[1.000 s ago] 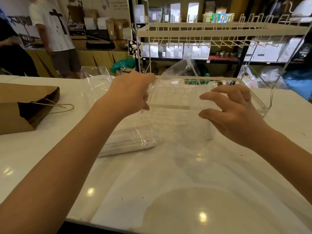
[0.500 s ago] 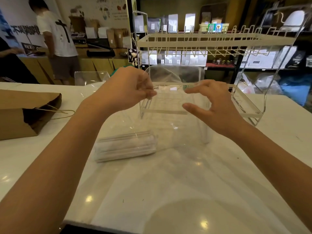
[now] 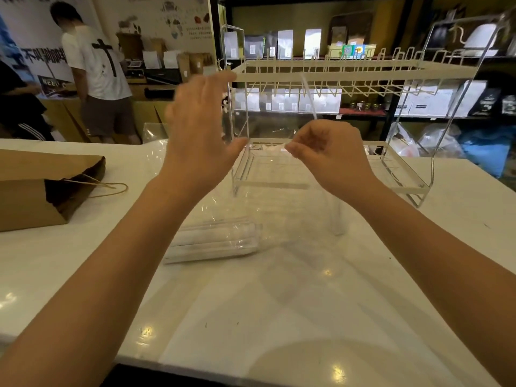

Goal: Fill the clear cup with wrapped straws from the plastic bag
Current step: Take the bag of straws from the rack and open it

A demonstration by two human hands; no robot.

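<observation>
Head view. Two bare forearms reach from the lower corners of the frame toward its centre, above a white counter (image 3: 279,317). The left hand (image 3: 201,141), left of centre, is raised with its fingers spread and slightly motion-blurred; it is open and grips nothing. The right hand (image 3: 329,155), just right of centre, has its fingers curled and its thumb and forefinger pinched on a thin edge of clear film, which appears to be the mouth of the plastic bag (image 3: 279,213). A wrapped straw (image 3: 308,97) rises from this hand, tilted toward the upper left; whether the fingers also grip it cannot be told.

The plastic bag is transparent and hard to outline; it hangs below the two hands and spreads onto the counter at mid-frame. A bundle of wrapped straws (image 3: 215,241) lies on its side on the counter, left of centre and below the left wrist, inside clear film. The clear cup cannot be picked out with certainty among the transparent items.

Behind the hands stands a white wire rack (image 3: 329,75) with two tiers. A brown paper bag (image 3: 42,188) with a cord handle lies on its side at the left edge. A person in a white T-shirt (image 3: 95,60) stands in the upper left.
</observation>
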